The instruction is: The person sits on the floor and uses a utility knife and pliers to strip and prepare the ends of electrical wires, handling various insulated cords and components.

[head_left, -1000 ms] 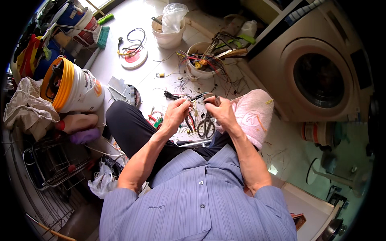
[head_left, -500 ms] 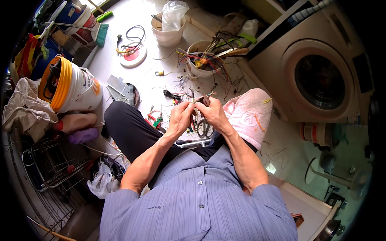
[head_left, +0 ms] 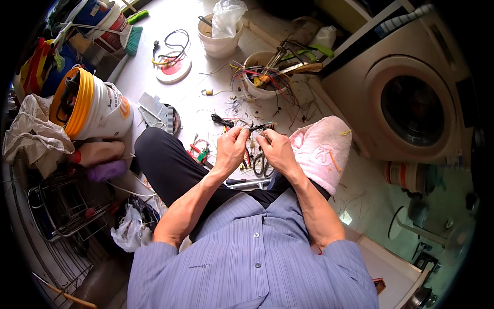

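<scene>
Over my lap both hands meet, close together. My left hand point(head_left: 231, 149) is closed in a pinch at the fingertips on what looks like a thin wire, mostly hidden by the fingers. Curled round dark pliers point(head_left: 263, 126), my right hand point(head_left: 279, 150) holds them with the jaws beside the left fingertips; the handles are largely hidden. Below the hands, black-handled scissors point(head_left: 261, 166) lie on the floor. A green and red tool or part point(head_left: 201, 154) is left of my left hand. Beyond it lies a bundled black cable point(head_left: 221, 121).
A pink towel point(head_left: 321, 154) covers my right knee. Ahead stands a white bucket point(head_left: 256, 62) with coloured wires spilling out, beside another bucket point(head_left: 218, 45). A yellow-rimmed bucket point(head_left: 105, 113) is at left, a washing machine point(head_left: 355, 92) at right. Wire scraps litter the floor.
The pliers have turned to lie more sideways, their dark length now showing above my right hand. My right hand has shifted slightly right, away from the left. The whole view has moved slightly.
</scene>
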`<state>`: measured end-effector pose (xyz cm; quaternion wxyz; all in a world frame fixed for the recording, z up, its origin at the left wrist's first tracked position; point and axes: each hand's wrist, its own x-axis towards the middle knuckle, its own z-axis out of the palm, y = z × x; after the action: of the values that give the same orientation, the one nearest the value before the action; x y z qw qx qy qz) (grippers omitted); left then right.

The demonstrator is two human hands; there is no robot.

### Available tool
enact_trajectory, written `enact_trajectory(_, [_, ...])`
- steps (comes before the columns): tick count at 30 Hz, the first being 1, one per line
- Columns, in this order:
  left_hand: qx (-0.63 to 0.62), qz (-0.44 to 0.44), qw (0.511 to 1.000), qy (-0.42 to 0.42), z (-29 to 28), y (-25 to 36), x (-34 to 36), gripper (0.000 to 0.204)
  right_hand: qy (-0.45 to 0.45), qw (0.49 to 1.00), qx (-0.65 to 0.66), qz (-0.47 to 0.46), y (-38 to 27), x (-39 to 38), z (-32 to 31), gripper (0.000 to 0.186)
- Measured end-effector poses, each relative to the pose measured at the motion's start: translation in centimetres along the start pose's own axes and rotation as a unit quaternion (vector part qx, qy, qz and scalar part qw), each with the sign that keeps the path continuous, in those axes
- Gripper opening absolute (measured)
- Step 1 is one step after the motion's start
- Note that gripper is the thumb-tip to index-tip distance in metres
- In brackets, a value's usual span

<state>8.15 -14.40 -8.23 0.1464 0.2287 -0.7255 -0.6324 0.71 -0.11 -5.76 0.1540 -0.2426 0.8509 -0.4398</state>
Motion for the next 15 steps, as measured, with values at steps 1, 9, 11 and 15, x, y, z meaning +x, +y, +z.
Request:
enact_trajectory(1, [0.002, 0.001, 1.000, 0.000, 0.1, 0.1, -0.1, 0.026, 0.004, 0.998, -0.055, -0.034, 0.3, -0.1, -0.2, 0.014])
enact_trajectory(9, [0.111, 0.036, 0.993, -0.013, -0.3, 1.1, -0.3, 0.019, 0.019, 0.946, -0.290, -0.144, 1.0, -0.1, -0.1, 0.006])
enact_trajectory(11, [0.136, 0.065, 0.988, -0.012, -0.3, 1.3, -0.5, 0.018, 0.016, 0.939, -0.308, -0.151, 1.1, -0.2, -0.1, 0.005])
enact_trajectory(15, [0.186, 0.132, 0.974, -0.013, -0.3, 1.2, -0.7, 0.018, 0.009, 0.931, -0.332, -0.148, 1.0, -0.4, -0.1, 0.006])
